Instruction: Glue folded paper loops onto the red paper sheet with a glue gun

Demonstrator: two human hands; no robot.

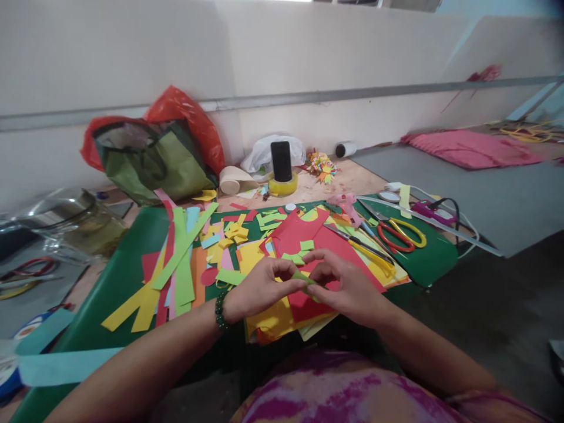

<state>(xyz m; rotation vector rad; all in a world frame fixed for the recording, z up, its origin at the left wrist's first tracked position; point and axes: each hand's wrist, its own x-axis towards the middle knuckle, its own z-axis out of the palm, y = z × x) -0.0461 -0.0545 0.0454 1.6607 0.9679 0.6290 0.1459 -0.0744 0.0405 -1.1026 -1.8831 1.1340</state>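
Note:
My left hand [264, 286] and my right hand [342, 286] meet over the stacked coloured paper. Between their pinched fingertips is a small green paper piece [304, 277], partly covered by the fingers. Under the hands lies a red paper sheet [304, 308] on top of yellow paper [268, 320]. Several small green paper pieces [307, 245] rest on the red sheet just beyond my fingers. A green bead bracelet [221, 310] circles my left wrist.
Paper strips [183, 264] cross each other on the green mat [118, 276] at left. To the right lie scissors [399, 235], a yellow cutter knife [374, 258] and a pink glue gun [346, 207]. A phone [281, 161] stands on a tape roll [283, 186] behind; a bag [154, 164] is back left.

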